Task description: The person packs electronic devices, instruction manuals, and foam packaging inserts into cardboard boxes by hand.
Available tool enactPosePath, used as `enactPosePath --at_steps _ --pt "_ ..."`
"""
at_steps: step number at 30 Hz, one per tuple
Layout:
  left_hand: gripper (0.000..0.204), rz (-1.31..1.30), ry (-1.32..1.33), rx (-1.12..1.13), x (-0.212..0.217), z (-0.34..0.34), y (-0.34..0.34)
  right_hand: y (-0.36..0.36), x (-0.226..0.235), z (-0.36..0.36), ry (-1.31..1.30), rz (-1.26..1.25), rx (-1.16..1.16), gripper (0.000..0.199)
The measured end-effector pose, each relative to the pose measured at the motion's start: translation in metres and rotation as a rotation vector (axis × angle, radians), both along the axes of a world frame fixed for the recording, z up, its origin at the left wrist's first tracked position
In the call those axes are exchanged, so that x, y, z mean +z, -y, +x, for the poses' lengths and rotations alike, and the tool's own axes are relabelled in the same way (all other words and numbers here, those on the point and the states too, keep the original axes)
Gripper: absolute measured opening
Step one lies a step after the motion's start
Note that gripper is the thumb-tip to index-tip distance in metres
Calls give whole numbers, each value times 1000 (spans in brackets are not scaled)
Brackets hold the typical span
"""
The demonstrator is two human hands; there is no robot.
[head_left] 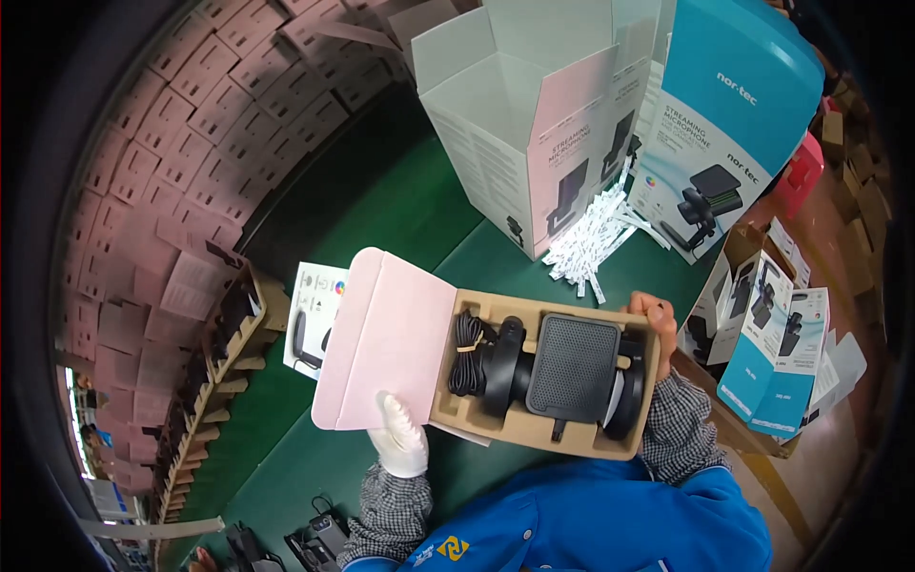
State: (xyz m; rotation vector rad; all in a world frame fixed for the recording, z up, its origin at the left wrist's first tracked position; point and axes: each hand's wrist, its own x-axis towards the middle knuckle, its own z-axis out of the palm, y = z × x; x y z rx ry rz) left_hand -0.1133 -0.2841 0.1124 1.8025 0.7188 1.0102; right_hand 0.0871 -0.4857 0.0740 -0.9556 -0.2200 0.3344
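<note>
A brown moulded pulp tray [534, 446] sits tilted in front of me. Inside it lie a black microphone with a square mesh front [574, 367], a round black stand part [503, 367] and a tied black cable [467, 355]. A pale cardboard flap [391, 334] extends from the tray's left side. My left hand [400, 440], in a white glove, has its thumb over the flap's lower edge; its other fingers are hidden. At the tray's far right corner, my bare right hand [660, 319] is wrapped round the end. A printed carton panel [303, 348] shows partly behind the flap.
An open white carton [491, 124] and a blue-and-white carton [734, 105] stand at the back, with white paper strips [596, 238] before them. At right, a brown box [734, 419] holds printed cartons. Trays line the left edge [205, 381]; black devices [319, 539] lie near left.
</note>
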Motion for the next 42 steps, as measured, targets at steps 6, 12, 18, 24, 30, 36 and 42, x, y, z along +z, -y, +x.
enactPosePath --at_steps 6,12,18,24,30,36,42 --pt "37 -123 46 56 10 37 -5 18 9 -2 121 -102 104 36" --pt "36 -101 66 83 -12 57 -2 28 -4 -12 121 -163 -1 36" --pt "38 5 81 64 -19 45 5 34 -18 -11 87 -74 84 36" --pt "40 -179 -197 171 1 51 9 46 -33 -9 66 -230 17 37" --pt "38 -159 -170 24 13 48 1 44 -26 3 131 -222 -88 33" --pt "40 -161 11 66 -4 41 10 11 -24 12 44 -105 65 29" --pt "38 -319 -7 8 -2 33 -8 3 -38 21 -27 -58 124 28"
